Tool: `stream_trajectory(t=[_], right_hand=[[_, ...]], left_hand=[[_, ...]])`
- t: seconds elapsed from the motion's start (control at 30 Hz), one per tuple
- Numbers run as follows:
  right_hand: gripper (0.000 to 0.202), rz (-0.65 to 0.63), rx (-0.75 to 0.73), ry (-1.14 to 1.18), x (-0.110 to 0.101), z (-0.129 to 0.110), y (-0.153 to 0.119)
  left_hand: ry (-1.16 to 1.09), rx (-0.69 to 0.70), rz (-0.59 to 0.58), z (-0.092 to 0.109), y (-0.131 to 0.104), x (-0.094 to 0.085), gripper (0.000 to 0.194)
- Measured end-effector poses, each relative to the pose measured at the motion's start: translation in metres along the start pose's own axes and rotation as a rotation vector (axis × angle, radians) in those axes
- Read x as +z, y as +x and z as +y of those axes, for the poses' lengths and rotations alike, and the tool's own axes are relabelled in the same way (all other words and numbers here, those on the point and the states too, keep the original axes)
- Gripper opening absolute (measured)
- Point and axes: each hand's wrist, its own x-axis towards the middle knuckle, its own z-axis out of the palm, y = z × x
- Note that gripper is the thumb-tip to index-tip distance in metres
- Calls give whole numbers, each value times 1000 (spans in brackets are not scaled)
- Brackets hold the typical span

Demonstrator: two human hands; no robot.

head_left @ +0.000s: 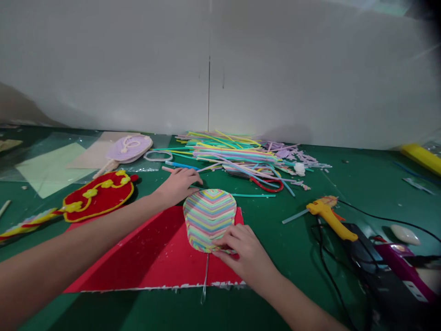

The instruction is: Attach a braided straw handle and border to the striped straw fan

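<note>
1. Disc (210,211), striped in pastel zigzags, lies flat on the far right part of a red sheet (144,257); its far edge reaches past the sheet onto the green table (292,250).
2. Wire loop (205,281) sticks out from the disc's near edge, crossing the sheet's ragged white border.
3. Right hand (246,253) at the disc's near right edge: fingers bent, thumb close to them, fingertips touching the disc. Pinching or just pressing, cannot tell.
4. Left hand (181,184) just beside the disc's far left edge: palm down, fingers loosely curled. Grip hidden, cannot tell if it has hold of anything.
5. Teal strip (257,196) runs right from the disc's far edge.
6. Far side: pile of fuzzy sticks (227,149), purple scraps (292,154) to its right, red-handled scissors (270,186) partly under sticks, blue pen (182,165) near the left hand.
7. Left: red fan (98,195) with yellow flowers and twisted handle; beyond it, purple fan (129,149) and pale green paper (51,168).
8. Right: yellow glue gun (329,218), glue stick in its nozzle, black cords around; white lump (405,234) nearby.
9. Pale wall (275,69) behind.
</note>
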Motion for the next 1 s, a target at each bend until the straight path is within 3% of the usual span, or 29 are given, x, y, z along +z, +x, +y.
stream_trajectory(t=[0.23,0.4,0.5,0.67,0.87,1.0], right_hand=[[7,-1,2,-5,0,0,-1],[7,11,-4,-2,-1,-1,-1],[7,-5,0,0,-1,-1,0],[7,-2,-2,-8,-1,-1,1],[7,-16,2,-4,-1,-2,0],[6,-7,5,-7,-2,-2,0]], left_hand=[[110,-30,27,-8,3,1,11],[113,-121,125,1,0,-3,15],[-12,-149,100,15,-2,-4,19],[-305,-220,-110,32,4,-1,20],[-761,-279,-152,29,9,-3,32],[-950,-304,-201,27,9,-4,40]])
